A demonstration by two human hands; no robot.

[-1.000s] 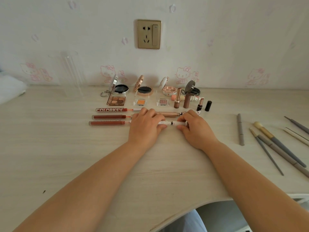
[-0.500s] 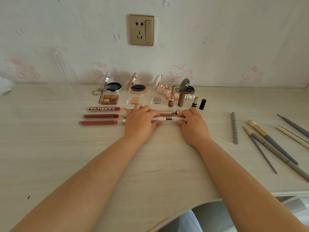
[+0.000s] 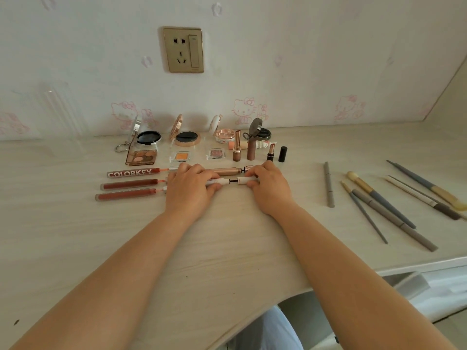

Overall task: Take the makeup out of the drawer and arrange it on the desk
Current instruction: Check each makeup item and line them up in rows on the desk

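- a slim white makeup pen with a thin black neck (image 3: 228,182) lies flat on the pale wood-grain table (image 3: 75,248), its long axis running left to right, parallel to the table's back edge; which end is the tip cannot be told.
- the left hand (image 3: 188,188) covers the pen's left part, its fingers (image 3: 199,173) curled over the barrel and the thumb below, gripping it.
- the right hand (image 3: 269,188) pinches the pen's short white right piece (image 3: 243,180), fingers curled round it.
- just behind the pen lies a rose-gold metallic tube (image 3: 227,171), also left to right, its ends under both hands.
- to the left, three long lip gloss tubes lie in parallel rows pointing the same way: a reddish one lettered colorkey (image 3: 132,172), a dark red one (image 3: 131,185) and a brownish-red one (image 3: 126,194).
- behind them sit a brown eyeshadow palette (image 3: 141,157), two small clear single-shade pans, three round compacts standing open, upright lipsticks (image 3: 237,149) and a small black cap (image 3: 282,154).
- well to the right, a short grey stick (image 3: 329,184) lies front to back, and beyond it several grey and blue brushes (image 3: 386,200) fan out diagonally.
- a gold wall socket (image 3: 183,49) sits on the patterned wall above.
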